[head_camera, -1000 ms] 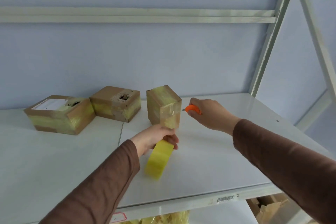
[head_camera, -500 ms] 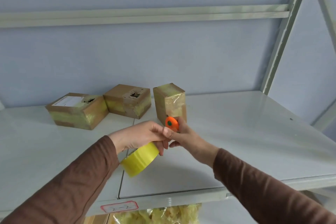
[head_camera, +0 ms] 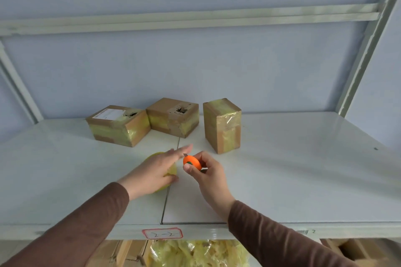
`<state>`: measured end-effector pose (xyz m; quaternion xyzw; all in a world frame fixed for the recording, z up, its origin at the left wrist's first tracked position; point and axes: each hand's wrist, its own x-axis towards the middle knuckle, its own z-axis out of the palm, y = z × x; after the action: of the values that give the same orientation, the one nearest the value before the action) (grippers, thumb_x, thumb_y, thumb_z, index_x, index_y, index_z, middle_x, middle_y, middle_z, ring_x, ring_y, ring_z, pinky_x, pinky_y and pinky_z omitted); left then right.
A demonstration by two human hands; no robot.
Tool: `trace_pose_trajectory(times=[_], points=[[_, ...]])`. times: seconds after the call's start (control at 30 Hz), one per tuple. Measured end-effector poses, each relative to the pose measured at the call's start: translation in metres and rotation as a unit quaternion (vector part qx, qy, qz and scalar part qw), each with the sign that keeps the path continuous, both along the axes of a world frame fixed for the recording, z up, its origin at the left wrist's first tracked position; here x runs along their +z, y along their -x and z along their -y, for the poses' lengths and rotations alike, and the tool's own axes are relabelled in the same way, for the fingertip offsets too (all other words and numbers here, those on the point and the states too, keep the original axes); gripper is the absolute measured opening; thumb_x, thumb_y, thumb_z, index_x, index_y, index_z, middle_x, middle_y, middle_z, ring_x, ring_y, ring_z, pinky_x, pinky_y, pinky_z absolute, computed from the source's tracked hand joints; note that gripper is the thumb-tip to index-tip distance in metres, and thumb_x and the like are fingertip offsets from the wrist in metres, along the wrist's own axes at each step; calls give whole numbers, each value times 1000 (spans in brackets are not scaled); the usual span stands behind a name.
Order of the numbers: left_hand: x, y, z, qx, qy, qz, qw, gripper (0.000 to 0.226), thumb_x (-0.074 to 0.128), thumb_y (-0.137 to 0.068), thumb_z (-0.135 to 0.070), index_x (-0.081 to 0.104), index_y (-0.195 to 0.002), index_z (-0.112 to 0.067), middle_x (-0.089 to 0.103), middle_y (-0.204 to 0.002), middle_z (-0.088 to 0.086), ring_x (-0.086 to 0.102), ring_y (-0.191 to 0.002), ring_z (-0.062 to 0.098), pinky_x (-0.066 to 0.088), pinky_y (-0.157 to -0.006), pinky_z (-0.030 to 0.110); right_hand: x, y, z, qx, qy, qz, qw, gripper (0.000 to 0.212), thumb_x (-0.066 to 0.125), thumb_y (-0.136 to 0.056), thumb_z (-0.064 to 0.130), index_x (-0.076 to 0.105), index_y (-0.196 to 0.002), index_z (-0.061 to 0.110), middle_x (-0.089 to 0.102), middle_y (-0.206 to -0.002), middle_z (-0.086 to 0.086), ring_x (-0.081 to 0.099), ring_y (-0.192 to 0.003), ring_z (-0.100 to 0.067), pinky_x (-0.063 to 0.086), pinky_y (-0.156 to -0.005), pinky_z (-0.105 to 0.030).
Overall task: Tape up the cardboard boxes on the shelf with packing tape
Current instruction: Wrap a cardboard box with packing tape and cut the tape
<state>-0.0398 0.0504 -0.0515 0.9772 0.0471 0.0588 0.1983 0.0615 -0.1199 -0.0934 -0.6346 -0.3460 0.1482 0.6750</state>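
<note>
Three cardboard boxes wrapped in yellowish tape stand at the back of the white shelf (head_camera: 303,169): a left box (head_camera: 118,124) with a white label, a middle box (head_camera: 173,116) with a torn hole on top, and an upright right box (head_camera: 222,124). My left hand (head_camera: 156,169) lies flat with straight fingers on the yellow tape roll (head_camera: 170,172), which lies on the shelf and is mostly hidden under it. My right hand (head_camera: 206,171) grips a small orange cutter (head_camera: 191,161), its short blade pointing toward my left fingers.
A red-framed label (head_camera: 162,233) is stuck to the shelf's front edge. Below the shelf lie a bag of yellow crumpled material (head_camera: 195,253) and cardboard boxes (head_camera: 351,249). Metal uprights (head_camera: 366,50) frame the right side; a crossbeam (head_camera: 195,19) runs above.
My left hand has lowered the tape roll onto the shelf and straightened its fingers over it. My right hand with the cutter has drawn back from the upright box.
</note>
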Motion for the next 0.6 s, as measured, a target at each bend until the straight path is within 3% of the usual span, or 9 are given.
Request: trace_pose_trajectory(times=[0.07,0.13,0.23,0.3,0.33,0.4,0.47,0.53,0.6], points=[[-13,8,2,61,45,80,994,109,85,-83,-26,12,-159,-52,10,-165,-32,26,-146,-8,27,-114,15,-6,-5,6,19,18,2,1000,18,81,-87,29,64,-80,28,67,-82,2,48,-70,-5,41,-65,-19],[-26,15,-1,138,36,150,978,95,91,-73,-40,36,-151,-34,27,-157,-17,32,-140,0,32,-110,21,-12,-10,12,54,35,-12,998,13,80,-87,29,68,-86,26,75,-95,4,53,-74,-5,44,-70,-19],[-35,19,-3,130,-32,145,980,46,77,-76,-60,60,-92,-20,53,-98,-8,47,-95,11,39,-80,29,-14,-16,13,86,60,-23,994,10,79,-89,19,70,-94,17,73,-86,-1,60,-76,-11,49,-74,-30],[-38,20,-7,74,-35,122,989,55,63,-83,-64,50,-69,-13,48,-73,-3,45,-78,16,35,-69,33,-12,-20,10,98,63,-38,992,12,78,-90,12,67,-95,12,70,-83,-4,64,-74,-15,53,-74,-34],[-38,21,-10,48,-21,118,992,55,60,-86,-63,51,-68,-12,48,-72,-3,47,-78,16,37,-72,31,-10,-22,8,107,65,-41,991,13,77,-90,10,65,-96,10,69,-85,-7,66,-75,-17,54,-75,-35],[-40,24,-18,8,-9,101,995,44,61,-88,-59,65,-80,-16,56,-82,-7,52,-92,11,38,-98,24,-6,-27,4,137,68,-30,988,15,77,-89,6,65,-98,4,68,-90,-12,65,-78,-19,54,-77,-31],[-42,25,-26,-7,4,70,998,29,66,-90,-51,71,-92,-23,60,-94,-11,55,-106,5,16,-121,20,-4,-32,2,147,88,7,985,18,78,-88,5,68,-101,0,65,-96,-11,63,-83,-16,54,-79,-30],[-40,22,-31,-19,4,54,998,18,71,-92,-41,72,-95,-23,61,-99,-14,56,-109,1,9,-124,20,-3,-37,-2,127,116,52,984,18,80,-86,7,72,-102,4,60,-101,-8,57,-89,-15,52,-87,-36],[-33,17,-32,-21,1,32,999,14,74,-92,-35,73,-97,-21,60,-99,-15,55,-107,-2,15,-122,21,-3,-41,-4,127,128,57,982,19,80,-87,9,72,-104,6,63,-99,-7,56,-87,-14,53,-87,-35]])
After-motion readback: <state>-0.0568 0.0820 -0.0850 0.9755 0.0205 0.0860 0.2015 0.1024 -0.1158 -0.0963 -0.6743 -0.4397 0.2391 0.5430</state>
